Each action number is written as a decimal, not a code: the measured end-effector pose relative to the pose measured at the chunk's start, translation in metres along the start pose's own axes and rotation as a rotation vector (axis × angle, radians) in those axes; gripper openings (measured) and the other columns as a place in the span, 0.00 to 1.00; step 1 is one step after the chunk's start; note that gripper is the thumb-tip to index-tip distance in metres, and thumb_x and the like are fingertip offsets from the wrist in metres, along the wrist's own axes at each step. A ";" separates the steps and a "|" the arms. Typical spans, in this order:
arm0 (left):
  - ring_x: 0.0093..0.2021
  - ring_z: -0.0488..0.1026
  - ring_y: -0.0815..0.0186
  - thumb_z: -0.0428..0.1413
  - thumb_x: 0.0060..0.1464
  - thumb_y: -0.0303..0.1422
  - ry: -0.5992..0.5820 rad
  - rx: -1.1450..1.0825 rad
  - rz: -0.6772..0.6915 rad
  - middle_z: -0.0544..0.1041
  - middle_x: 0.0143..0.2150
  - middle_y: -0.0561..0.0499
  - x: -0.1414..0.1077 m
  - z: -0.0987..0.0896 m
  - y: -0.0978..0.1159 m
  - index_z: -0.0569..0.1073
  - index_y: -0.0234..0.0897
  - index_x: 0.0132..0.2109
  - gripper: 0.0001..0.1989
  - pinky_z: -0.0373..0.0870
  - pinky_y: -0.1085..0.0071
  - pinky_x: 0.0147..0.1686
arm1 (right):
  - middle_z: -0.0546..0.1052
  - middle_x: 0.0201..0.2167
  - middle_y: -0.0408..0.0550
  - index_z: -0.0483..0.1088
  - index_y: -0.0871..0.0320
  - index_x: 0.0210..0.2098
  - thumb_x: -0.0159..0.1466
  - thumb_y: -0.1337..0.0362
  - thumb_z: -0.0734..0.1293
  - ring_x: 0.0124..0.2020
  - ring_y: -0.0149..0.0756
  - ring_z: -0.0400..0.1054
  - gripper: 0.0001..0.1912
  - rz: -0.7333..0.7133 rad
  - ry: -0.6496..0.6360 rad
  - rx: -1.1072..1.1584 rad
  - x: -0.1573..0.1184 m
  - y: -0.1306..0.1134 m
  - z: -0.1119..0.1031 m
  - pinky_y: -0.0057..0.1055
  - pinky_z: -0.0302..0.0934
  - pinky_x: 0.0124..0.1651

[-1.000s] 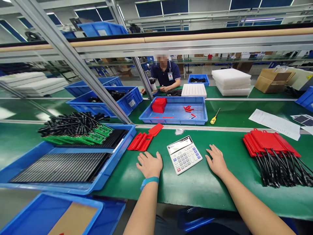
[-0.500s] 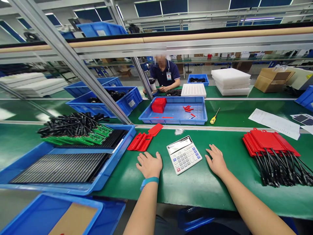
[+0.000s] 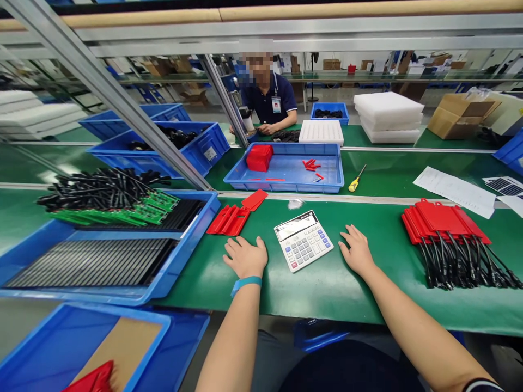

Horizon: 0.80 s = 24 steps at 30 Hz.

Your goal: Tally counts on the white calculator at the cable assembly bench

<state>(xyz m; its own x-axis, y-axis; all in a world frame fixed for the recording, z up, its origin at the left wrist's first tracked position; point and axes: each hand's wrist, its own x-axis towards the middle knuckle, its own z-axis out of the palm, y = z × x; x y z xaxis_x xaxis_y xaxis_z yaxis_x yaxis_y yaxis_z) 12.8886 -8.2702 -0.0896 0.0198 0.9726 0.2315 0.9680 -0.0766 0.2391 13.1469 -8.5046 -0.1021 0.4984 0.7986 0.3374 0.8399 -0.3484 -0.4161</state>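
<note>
My left hand [image 3: 245, 257] lies flat on the green table with its fingers spread, a blue band [image 3: 246, 283] round the wrist. Just beyond its fingertips are several red plastic casings [image 3: 229, 220] and a flat red piece [image 3: 254, 200]. Between my hands rests a white calculator [image 3: 303, 241], slightly turned. To its right my right hand [image 3: 356, 250] also lies on the table, fingers apart and holding nothing. Farther right is a pile of red casings [image 3: 445, 222] with black cables [image 3: 461, 264] pointing toward me.
At left, a blue tray [image 3: 122, 296] holds green circuit boards [image 3: 151, 209] with black leads. A blue tray [image 3: 286, 185] with red parts stands ahead, beside a yellow screwdriver [image 3: 356, 182]. A person [image 3: 269, 103] sits opposite. Metal posts [image 3: 122, 103] rise at left; papers [image 3: 453, 190] lie right.
The camera view has tilted down, so the scene sits higher in the picture and a red item shows in the lower-left bin. Both hands stay in place on the table.
</note>
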 end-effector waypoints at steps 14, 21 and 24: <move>0.73 0.55 0.40 0.41 0.66 0.47 -0.003 0.013 -0.002 0.61 0.72 0.23 0.000 -0.002 0.001 0.64 0.16 0.68 0.38 0.56 0.40 0.68 | 0.69 0.67 0.63 0.76 0.63 0.57 0.72 0.59 0.60 0.72 0.57 0.57 0.22 0.009 -0.021 -0.016 0.000 -0.001 -0.002 0.58 0.56 0.70; 0.72 0.56 0.40 0.41 0.66 0.47 0.004 0.020 0.006 0.62 0.71 0.23 0.000 -0.003 0.001 0.64 0.16 0.67 0.38 0.57 0.40 0.67 | 0.69 0.67 0.63 0.76 0.63 0.57 0.72 0.59 0.60 0.72 0.57 0.57 0.21 0.009 -0.016 -0.022 -0.001 -0.001 -0.001 0.58 0.56 0.70; 0.72 0.57 0.41 0.42 0.66 0.47 0.009 0.034 0.004 0.62 0.71 0.24 0.001 -0.002 0.001 0.64 0.17 0.67 0.37 0.58 0.40 0.67 | 0.69 0.67 0.63 0.76 0.63 0.57 0.72 0.59 0.61 0.72 0.58 0.57 0.21 0.010 -0.017 -0.022 0.000 -0.001 -0.001 0.59 0.56 0.70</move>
<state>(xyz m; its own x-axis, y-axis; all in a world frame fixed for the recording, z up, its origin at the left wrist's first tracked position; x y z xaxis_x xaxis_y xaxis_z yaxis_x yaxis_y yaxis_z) 12.8894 -8.2699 -0.0876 0.0217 0.9703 0.2408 0.9758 -0.0730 0.2060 13.1461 -8.5050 -0.1014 0.5033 0.8032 0.3186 0.8394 -0.3668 -0.4011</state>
